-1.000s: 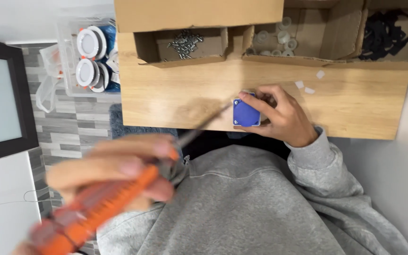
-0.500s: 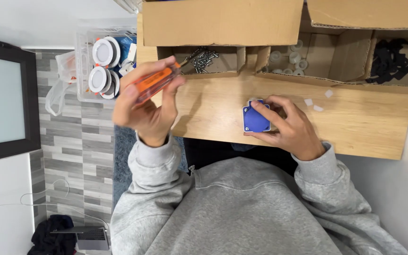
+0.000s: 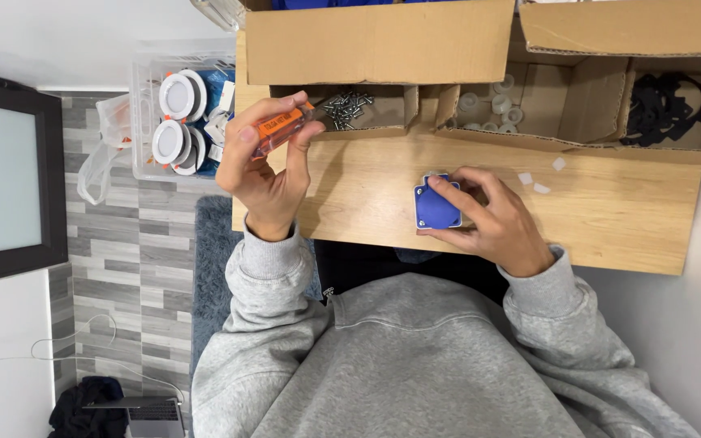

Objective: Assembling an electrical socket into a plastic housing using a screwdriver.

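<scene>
My left hand [image 3: 263, 178] is raised over the left end of the wooden desk [image 3: 610, 219] and grips an orange-handled screwdriver [image 3: 280, 128]. Its shaft points into a cardboard compartment of small metal screws [image 3: 347, 105]. My right hand [image 3: 490, 221] rests on the desk and holds a small blue square part [image 3: 435, 209] with screws at its corners, fingers curled over its top and right side. The two hands are well apart.
Open cardboard boxes line the desk's far edge, one with white plastic rings [image 3: 492, 105], one with black gaskets [image 3: 664, 101]. A clear bin of round white lamps [image 3: 177, 122] stands at the left. Small white scraps [image 3: 540, 175] lie on the desk. A laptop [image 3: 156, 417] sits on the floor.
My left hand has carried the screwdriver from low and close to the camera up to the screw compartment. My right hand has stayed on the blue part.
</scene>
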